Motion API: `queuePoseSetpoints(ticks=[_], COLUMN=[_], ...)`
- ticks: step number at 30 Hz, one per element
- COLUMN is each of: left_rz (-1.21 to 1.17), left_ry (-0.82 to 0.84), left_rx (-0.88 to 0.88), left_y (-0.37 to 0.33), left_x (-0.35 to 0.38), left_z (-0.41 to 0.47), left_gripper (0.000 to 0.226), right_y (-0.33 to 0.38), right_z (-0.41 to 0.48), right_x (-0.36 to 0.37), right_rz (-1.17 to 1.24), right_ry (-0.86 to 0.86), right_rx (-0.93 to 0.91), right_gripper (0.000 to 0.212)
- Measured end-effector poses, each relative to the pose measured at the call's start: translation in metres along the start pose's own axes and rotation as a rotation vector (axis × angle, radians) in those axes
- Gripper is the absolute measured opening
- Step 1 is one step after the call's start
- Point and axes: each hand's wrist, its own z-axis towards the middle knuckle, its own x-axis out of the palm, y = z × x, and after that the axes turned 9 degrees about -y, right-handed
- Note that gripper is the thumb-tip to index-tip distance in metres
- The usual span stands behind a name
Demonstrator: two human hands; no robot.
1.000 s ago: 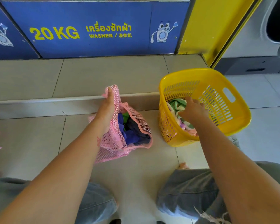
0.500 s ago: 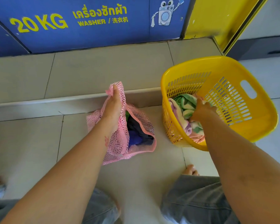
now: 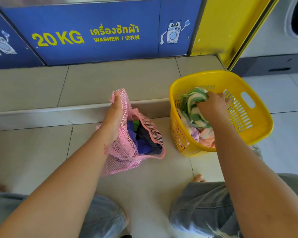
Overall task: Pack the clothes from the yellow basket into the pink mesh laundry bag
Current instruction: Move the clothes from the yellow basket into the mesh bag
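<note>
The pink mesh laundry bag (image 3: 126, 157) stands on the tiled floor in the middle, its mouth held up and open by my left hand (image 3: 114, 115), which grips the rim. Dark blue and green clothes (image 3: 143, 140) lie inside it. To the right sits the yellow basket (image 3: 248, 117), tilted toward me. My right hand (image 3: 212, 107) is inside the basket, closed on a green-and-white striped cloth (image 3: 191, 107) that is lifted above the other pastel clothes (image 3: 205, 136) at the basket's bottom.
A raised tiled step (image 3: 76, 110) runs behind the bag, below a blue washer panel (image 3: 96, 33) marked 20 KG. A yellow panel (image 3: 222, 26) and a grey machine base (image 3: 273, 64) stand at the right. My knees in jeans (image 3: 205, 208) are in the foreground.
My right hand has closed on the striped cloth and raised it higher in the basket. My left hand still holds the bag's rim up; the view has tilted up slightly.
</note>
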Motion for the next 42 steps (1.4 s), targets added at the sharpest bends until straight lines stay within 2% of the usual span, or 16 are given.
queuePoseSetpoints(ticks=[2,5,7,10,14,16,19,21,24,26,29,32,34,37,40,42], left_rz=[-0.022,-0.029,-0.07,-0.092,-0.14,-0.144,-0.133,-0.109,-0.081,-0.118,-0.172,-0.154,-0.152,-0.146,-0.158,-0.174], left_ry=[0.015,0.017,0.054,0.094,0.134,0.17,0.268,0.311,0.386,0.383,0.386,0.389,0.389,0.406,0.396,0.375], left_rx=[0.009,0.011,-0.016,-0.032,-0.025,-0.024,0.004,-0.018,-0.029,-0.031,-0.021,-0.013,-0.035,-0.038,-0.044,-0.039], left_y=[-0.002,-0.004,0.002,0.002,0.002,0.006,0.01,0.013,0.018,0.019,0.02,0.019,0.022,0.024,0.021,0.016], left_x=[-0.011,-0.029,-0.04,-0.053,-0.062,-0.067,-0.075,-0.078,-0.079,-0.08,-0.085,-0.089,-0.091,-0.089,-0.091,-0.094], left_z=[-0.006,-0.011,-0.003,-0.007,-0.004,0.003,0.007,0.012,0.02,0.027,0.039,0.045,0.048,0.05,0.051,0.05], left_gripper=[0.08,0.089,0.097,0.085,0.072,0.076,0.076,0.081,0.088,0.085,0.078,0.087,0.094,0.091,0.102,0.099], right_y=[0.013,0.04,0.06,0.087,0.115,0.126,0.136,0.141,0.153,0.162,0.156,0.141,0.133,0.127,0.127,0.13], right_z=[-0.006,-0.022,-0.034,-0.051,-0.07,-0.076,-0.082,-0.094,-0.117,-0.137,-0.167,-0.182,-0.181,-0.168,-0.152,-0.144], right_x=[-0.02,-0.054,-0.07,-0.081,-0.067,-0.048,0.006,0.045,0.085,0.098,0.111,0.132,0.154,0.186,0.192,0.187], right_rz=[0.207,0.485,0.589,0.702,0.79,0.84,0.831,0.833,0.819,0.862,0.916,0.726,0.466,0.077,-0.231,-0.292], right_ry=[-0.06,-0.079,-0.025,0.178,0.561,0.743,0.887,0.899,0.781,0.658,0.47,0.443,0.433,0.483,0.573,0.565], right_rx=[-0.076,-0.163,-0.241,-0.345,-0.393,-0.336,-0.117,0.057,0.17,0.073,-0.259,-0.486,-0.664,-0.91,-0.977,-0.979], right_gripper=[0.038,0.011,0.02,0.02,0.014,0.011,0.023,0.029,0.06,0.06,0.052,0.049,0.048,0.058,0.058,0.062])
